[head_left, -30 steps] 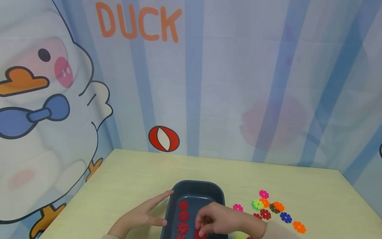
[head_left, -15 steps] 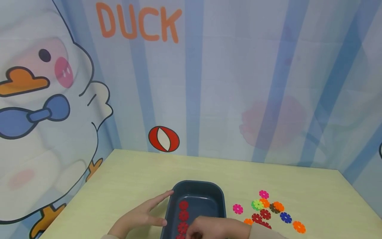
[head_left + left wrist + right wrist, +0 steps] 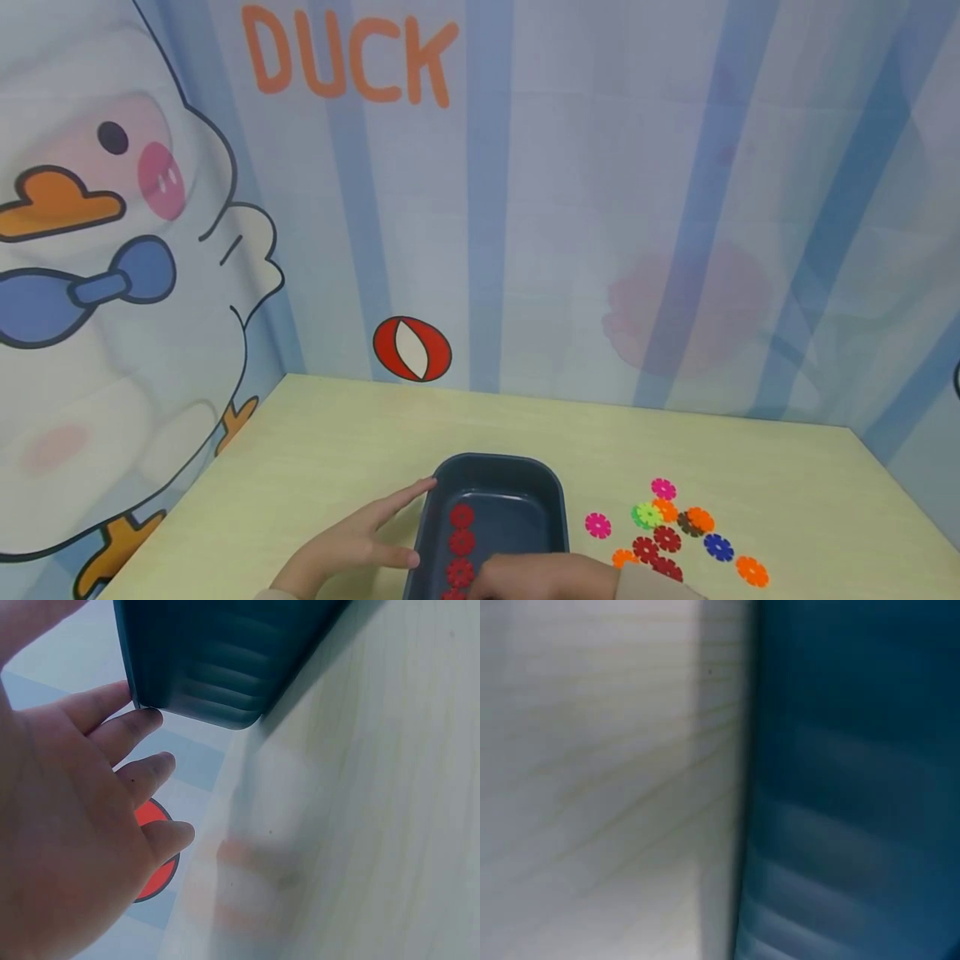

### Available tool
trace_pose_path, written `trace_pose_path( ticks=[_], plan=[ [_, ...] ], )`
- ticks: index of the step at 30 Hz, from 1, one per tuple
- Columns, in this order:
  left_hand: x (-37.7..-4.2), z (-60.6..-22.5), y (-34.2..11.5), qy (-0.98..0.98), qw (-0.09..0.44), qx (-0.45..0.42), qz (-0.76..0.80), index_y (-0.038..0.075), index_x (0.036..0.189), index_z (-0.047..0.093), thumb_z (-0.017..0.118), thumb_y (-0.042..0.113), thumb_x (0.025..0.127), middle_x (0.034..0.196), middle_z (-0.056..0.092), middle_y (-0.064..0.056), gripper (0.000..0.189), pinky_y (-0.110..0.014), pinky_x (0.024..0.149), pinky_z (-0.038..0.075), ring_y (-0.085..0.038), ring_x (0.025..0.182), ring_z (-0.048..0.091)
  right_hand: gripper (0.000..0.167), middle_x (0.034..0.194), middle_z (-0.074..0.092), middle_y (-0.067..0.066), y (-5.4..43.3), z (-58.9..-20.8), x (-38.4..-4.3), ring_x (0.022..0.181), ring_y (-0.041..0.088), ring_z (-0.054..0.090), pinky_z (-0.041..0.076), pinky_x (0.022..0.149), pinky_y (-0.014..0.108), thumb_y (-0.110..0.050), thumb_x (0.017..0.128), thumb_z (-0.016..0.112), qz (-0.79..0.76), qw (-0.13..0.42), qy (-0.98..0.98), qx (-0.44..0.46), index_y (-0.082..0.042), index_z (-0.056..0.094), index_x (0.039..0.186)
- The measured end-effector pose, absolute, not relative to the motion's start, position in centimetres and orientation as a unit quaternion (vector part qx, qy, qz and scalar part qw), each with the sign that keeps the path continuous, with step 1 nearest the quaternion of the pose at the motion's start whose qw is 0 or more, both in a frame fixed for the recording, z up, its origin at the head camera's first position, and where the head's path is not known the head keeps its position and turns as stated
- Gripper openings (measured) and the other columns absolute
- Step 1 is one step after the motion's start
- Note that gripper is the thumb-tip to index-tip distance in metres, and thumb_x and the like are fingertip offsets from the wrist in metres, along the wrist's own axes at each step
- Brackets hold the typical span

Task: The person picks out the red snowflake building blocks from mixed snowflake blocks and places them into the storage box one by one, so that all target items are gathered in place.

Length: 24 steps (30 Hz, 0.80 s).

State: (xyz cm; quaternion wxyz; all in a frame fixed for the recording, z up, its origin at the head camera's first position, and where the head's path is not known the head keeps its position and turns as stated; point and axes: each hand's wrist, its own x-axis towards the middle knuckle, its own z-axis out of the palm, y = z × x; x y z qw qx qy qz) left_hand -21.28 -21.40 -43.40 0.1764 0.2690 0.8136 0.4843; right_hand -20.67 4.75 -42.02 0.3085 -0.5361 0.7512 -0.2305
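A dark blue tray stands on the table, cut off by the head view's lower edge. Along its left side lie several red notched plastic discs in a column. My left hand has its fingers straight against the tray's left rim; in the left wrist view the fingertips touch the tray's rim. Reaching over the right rim, my right hand is inside the tray, beside the lower red discs. Its fingertips are below the frame, so I cannot tell what they hold. The right wrist view has only the tray wall and table.
To the right of the tray, loose notched discs lie scattered on the pale table: pink, blue, orange, dark red and light green. A striped curtain with a duck print hangs behind the table.
My right hand, which pinched a red disc over the tray a second ago, has moved down and nearer the front, its fingertips now out of frame. My left hand stays in place.
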Motion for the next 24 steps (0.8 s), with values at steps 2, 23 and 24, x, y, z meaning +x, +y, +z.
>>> trace_pose_path(
  ticks=[2, 23, 24],
  plan=[
    [-21.3, -43.5, -21.4, 0.813, 0.178, 0.270, 0.485, 0.018, 0.153, 0.028, 0.067, 0.042, 0.088, 0.157, 0.027, -0.013, 0.079, -0.069, 0.107, 0.022, -0.040, 0.143, 0.021, 0.014, 0.067, 0.064, -0.003, 4.8, -42.1, -20.5, 0.056, -0.009, 0.049, 0.047, 0.059, 0.009, -0.008, 0.090, 0.063, -0.251, 0.329, 0.757, -0.506, -0.001, 0.074, 0.095],
    [-21.2, -43.4, -21.2, 0.810, 0.182, 0.263, 0.492, 0.017, 0.153, 0.028, 0.068, 0.038, 0.088, 0.157, 0.026, -0.015, 0.080, -0.071, 0.106, 0.020, -0.041, 0.143, 0.019, 0.018, 0.081, 0.064, 0.003, 9.5, -37.8, -22.3, 0.071, -0.004, 0.054, 0.052, 0.067, 0.016, -0.009, 0.087, 0.071, -0.397, 0.293, 0.733, -0.468, 0.003, 0.067, 0.099],
    [-21.2, -43.4, -21.2, 0.810, 0.182, 0.262, 0.492, 0.016, 0.153, 0.028, 0.068, 0.038, 0.088, 0.157, 0.026, -0.015, 0.080, -0.071, 0.106, 0.020, -0.041, 0.143, 0.019, 0.019, 0.082, 0.064, 0.004, 10.2, -37.5, -22.3, 0.073, -0.003, 0.054, 0.052, 0.067, 0.018, -0.010, 0.087, 0.071, -0.408, 0.287, 0.733, -0.462, 0.003, 0.066, 0.100]
  ],
)
